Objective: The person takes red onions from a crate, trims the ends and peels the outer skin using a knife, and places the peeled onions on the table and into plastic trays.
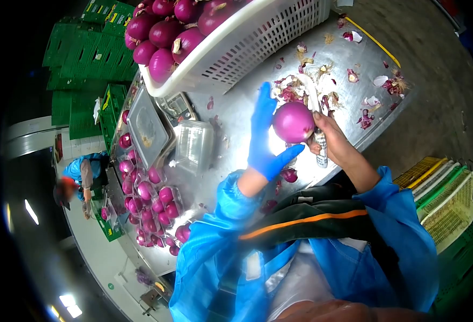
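A peeled red onion [293,122] is between my two hands, over the metal table. My left hand [264,138], in a blue glove, is open on the onion's left side, its fingers stretched and thumb spread apart. On the other side my bare right hand [333,138] is closed around a knife [321,152] with a light, printed-looking handle and a pale curved blade. The right fingertips appear to touch the onion's edge. Onion skins and root trimmings [330,99] are strewn around the blade. Glare hides part of the blade's outline.
A white perforated crate [247,56] full of red onions stands at the table's far side. Clear clamshell boxes [192,146] and packed onions [148,206] lie left. A yellow strip [373,42] runs along the far right edge. A co-worker [83,174] stands at left; baskets [448,209] are stacked right.
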`<state>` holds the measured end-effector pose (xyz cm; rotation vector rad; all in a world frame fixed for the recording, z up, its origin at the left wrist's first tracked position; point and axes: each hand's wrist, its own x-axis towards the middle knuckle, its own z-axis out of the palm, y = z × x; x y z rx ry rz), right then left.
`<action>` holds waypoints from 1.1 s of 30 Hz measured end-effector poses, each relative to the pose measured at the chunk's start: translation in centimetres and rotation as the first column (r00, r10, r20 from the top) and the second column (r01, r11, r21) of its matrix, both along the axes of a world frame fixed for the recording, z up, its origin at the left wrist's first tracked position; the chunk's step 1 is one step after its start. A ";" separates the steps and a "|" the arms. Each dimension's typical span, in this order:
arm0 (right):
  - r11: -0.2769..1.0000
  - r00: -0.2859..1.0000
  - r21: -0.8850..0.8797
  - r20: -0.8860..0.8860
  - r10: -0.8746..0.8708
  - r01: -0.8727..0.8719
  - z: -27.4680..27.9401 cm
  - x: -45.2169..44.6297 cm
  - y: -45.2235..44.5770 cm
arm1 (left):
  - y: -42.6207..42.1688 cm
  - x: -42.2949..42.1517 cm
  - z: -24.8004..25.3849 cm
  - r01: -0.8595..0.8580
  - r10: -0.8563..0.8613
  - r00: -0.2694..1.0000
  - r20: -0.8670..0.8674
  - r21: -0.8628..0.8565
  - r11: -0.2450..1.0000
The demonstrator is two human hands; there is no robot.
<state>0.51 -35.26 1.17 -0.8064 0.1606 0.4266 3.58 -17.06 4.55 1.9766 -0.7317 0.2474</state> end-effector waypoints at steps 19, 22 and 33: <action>0.067 0.621 -0.737 0.612 0.490 0.673 -0.2 -0.6 -0.4 | 1.7 -3.1 0.4 -0.132 -0.032 0.713 -0.701 -0.179 0.975; 0.072 0.648 -0.763 0.591 0.481 0.642 -0.8 -1.1 -1.1 | 2.1 -3.2 -0.2 -0.120 -0.007 0.789 -0.614 -0.165 0.979; 0.392 0.800 -0.830 0.523 0.295 0.398 -4.1 -2.7 -0.4 | 1.4 -3.8 -1.0 -0.180 0.154 0.892 -0.425 -0.023 0.983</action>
